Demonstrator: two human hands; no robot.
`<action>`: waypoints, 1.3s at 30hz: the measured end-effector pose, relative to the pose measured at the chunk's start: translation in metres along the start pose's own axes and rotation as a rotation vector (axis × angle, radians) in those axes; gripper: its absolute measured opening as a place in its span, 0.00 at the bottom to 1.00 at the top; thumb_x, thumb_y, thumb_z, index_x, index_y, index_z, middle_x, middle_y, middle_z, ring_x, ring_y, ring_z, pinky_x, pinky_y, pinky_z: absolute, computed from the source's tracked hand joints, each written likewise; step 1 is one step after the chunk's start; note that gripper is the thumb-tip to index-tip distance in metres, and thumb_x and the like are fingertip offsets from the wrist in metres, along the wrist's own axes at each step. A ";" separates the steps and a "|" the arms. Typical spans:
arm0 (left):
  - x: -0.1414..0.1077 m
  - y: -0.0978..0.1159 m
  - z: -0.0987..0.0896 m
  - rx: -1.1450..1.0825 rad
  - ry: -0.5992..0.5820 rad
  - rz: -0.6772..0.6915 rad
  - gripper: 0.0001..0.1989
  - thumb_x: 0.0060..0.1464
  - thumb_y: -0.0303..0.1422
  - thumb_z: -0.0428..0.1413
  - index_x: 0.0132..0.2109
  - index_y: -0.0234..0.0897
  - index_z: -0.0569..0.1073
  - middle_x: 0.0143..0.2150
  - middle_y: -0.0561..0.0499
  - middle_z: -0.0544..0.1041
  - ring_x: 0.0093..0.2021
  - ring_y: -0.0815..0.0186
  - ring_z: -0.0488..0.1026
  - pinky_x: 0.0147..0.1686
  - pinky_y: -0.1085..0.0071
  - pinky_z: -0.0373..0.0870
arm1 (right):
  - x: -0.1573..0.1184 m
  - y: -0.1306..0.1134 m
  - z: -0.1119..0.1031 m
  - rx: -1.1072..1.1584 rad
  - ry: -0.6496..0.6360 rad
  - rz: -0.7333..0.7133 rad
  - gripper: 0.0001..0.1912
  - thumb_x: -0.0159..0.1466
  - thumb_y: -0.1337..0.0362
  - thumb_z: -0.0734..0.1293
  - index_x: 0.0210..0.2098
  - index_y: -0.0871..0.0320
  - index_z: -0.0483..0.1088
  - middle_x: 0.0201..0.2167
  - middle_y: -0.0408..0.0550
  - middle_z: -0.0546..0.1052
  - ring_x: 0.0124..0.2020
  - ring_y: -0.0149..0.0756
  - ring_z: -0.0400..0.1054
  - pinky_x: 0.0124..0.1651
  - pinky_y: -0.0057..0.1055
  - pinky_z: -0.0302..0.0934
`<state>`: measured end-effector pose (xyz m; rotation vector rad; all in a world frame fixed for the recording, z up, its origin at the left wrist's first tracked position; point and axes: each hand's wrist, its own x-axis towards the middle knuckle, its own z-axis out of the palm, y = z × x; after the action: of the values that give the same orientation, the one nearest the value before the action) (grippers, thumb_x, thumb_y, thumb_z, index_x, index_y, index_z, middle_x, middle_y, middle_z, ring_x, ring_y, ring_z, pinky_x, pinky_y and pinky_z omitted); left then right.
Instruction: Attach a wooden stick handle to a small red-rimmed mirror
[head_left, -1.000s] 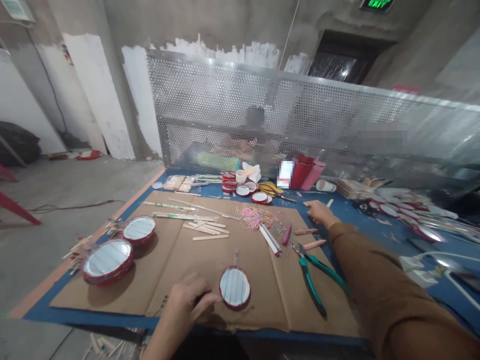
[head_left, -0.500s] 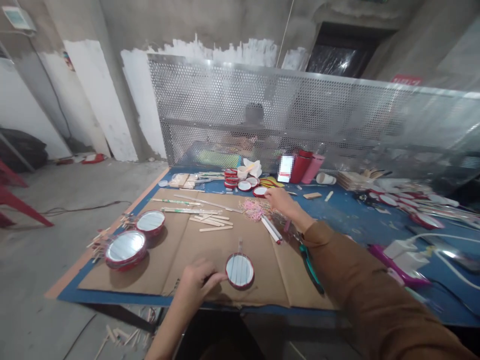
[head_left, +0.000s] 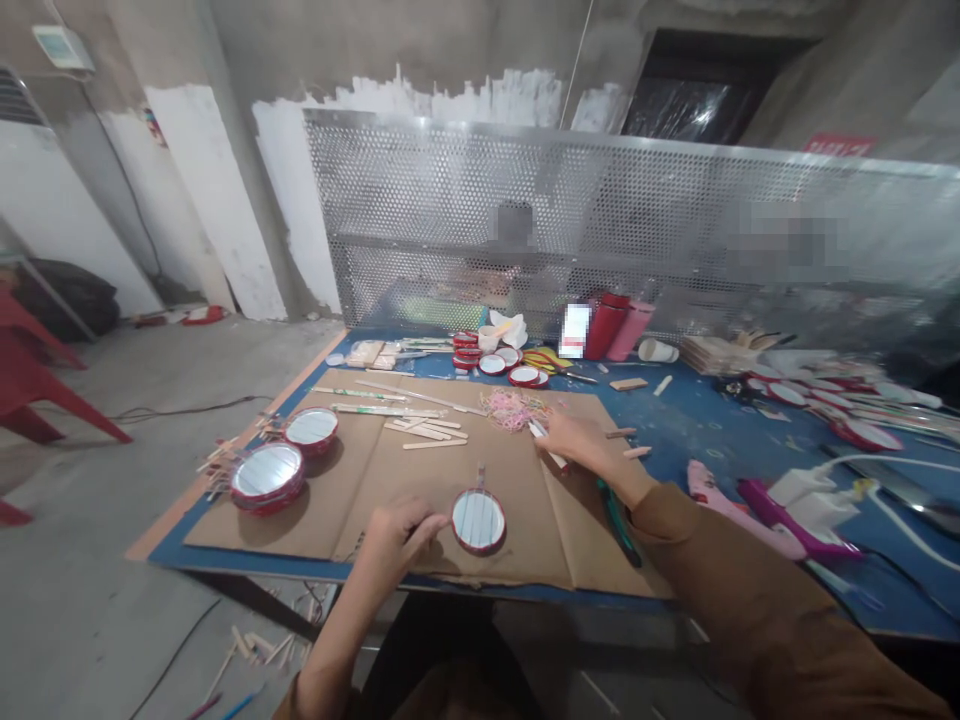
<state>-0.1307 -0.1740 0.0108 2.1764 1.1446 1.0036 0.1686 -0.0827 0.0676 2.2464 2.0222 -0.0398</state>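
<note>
A round red-rimmed piece [head_left: 478, 520] with a pale striped face and a short stick at its top lies on the cardboard [head_left: 375, 490]. My left hand [head_left: 405, 530] is at its left edge, thumb and fingers pinched together; whether they grip the rim is too small to tell. Farther right, my right hand [head_left: 574, 440] is closed around the white markers [head_left: 553, 455] on the cardboard. Just beyond it sits a pile of pink and yellow rubber bands [head_left: 514, 410]. Loose wooden sticks [head_left: 431, 430] lie left of the bands.
Stacked round pieces [head_left: 266, 475] stand at the left. Teal-handled pliers [head_left: 619, 525] lie by my right forearm. A pink glue gun [head_left: 739, 515] and a purple power strip are at the right. Red and pink bottles [head_left: 606, 325] and a phone [head_left: 574, 330] stand at the back.
My right hand has come back from the round pieces at the rear to the markers. My left hand stays beside the round piece. The view has shifted slightly.
</note>
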 end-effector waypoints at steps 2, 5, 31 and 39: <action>0.000 0.000 0.000 -0.005 0.005 -0.005 0.23 0.61 0.40 0.48 0.20 0.36 0.66 0.18 0.53 0.68 0.23 0.71 0.65 0.26 0.77 0.57 | 0.001 0.005 -0.004 -0.004 -0.010 0.019 0.23 0.57 0.58 0.65 0.48 0.65 0.74 0.40 0.67 0.80 0.36 0.53 0.76 0.34 0.38 0.65; 0.000 -0.001 0.001 -0.012 0.003 -0.011 0.23 0.61 0.40 0.48 0.20 0.36 0.66 0.19 0.53 0.68 0.23 0.71 0.65 0.26 0.77 0.57 | 0.000 0.004 -0.008 -0.005 0.022 -0.032 0.21 0.59 0.58 0.65 0.47 0.64 0.75 0.40 0.66 0.80 0.40 0.53 0.75 0.38 0.39 0.65; 0.044 0.012 0.016 0.085 0.124 -0.374 0.18 0.61 0.38 0.43 0.24 0.39 0.64 0.21 0.52 0.69 0.25 0.67 0.67 0.29 0.72 0.56 | -0.120 -0.073 0.024 0.264 0.248 -0.448 0.36 0.55 0.45 0.70 0.58 0.55 0.64 0.49 0.59 0.75 0.48 0.53 0.70 0.46 0.43 0.61; 0.024 0.011 0.013 -0.225 0.093 -0.296 0.16 0.61 0.41 0.43 0.30 0.39 0.66 0.20 0.56 0.66 0.23 0.69 0.66 0.29 0.74 0.61 | -0.120 -0.089 0.049 0.338 0.316 -0.376 0.49 0.54 0.49 0.70 0.68 0.58 0.46 0.52 0.64 0.72 0.49 0.58 0.68 0.49 0.52 0.59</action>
<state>-0.1061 -0.1610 0.0197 1.7421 1.2827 1.0523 0.0707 -0.1973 0.0247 2.1170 2.7736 -0.0674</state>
